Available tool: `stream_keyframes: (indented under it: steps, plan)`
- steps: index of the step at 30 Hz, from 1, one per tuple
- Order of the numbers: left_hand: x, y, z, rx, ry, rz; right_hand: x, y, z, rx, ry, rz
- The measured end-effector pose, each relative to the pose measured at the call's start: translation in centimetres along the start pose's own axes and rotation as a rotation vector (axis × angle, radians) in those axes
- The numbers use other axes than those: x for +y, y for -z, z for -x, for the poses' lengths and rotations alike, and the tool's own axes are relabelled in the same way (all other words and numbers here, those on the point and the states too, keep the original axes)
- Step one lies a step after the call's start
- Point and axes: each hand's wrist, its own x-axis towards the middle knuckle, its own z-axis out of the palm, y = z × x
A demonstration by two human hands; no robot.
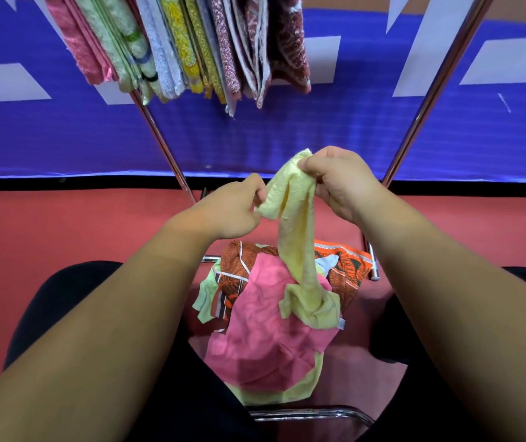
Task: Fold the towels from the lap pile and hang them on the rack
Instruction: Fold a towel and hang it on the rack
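A pale yellow towel (pixel 296 237) hangs bunched between my hands above my lap. My right hand (pixel 341 183) pinches its top corner, and my left hand (pixel 239 208) grips an edge just lower and to the left. The towel's bottom end rests crumpled on the lap pile, on top of a pink towel (pixel 264 333). Under the pink one lie an orange patterned cloth (pixel 344 266) and light green towels (pixel 205 298). Several folded towels (pixel 191 46) hang side by side on the rack at the top of the view.
The rack's chrome legs (pixel 166 148) slant down on both sides of my hands, and a low crossbar (pixel 374 266) sits behind the pile. A blue and white banner (pixel 351 129) stands behind the rack on a red floor (pixel 79 224). The chair's metal edge (pixel 312 413) shows between my knees.
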Motion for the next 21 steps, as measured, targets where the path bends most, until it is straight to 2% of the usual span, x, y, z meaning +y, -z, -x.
stream_keyframes:
  steps: [4, 11, 18, 21]
  plan:
    - [-0.4, -0.8, -0.3, -0.031, 0.027, 0.019, 0.0, 0.3, -0.1, 0.005, 0.008, -0.018]
    - [-1.2, -0.5, -1.4, 0.204, 0.161, -0.068, 0.0, 0.4, -0.3, 0.096, 0.070, 0.074]
    - [-0.7, 0.7, -0.8, 0.392, 0.226, -0.008, 0.2, 0.4, 0.2, 0.149, 0.207, 0.431]
    - [-0.5, 1.0, -0.4, 0.442, 0.241, 0.009, 0.0, -0.3, 1.3, 0.190, 0.264, 0.490]
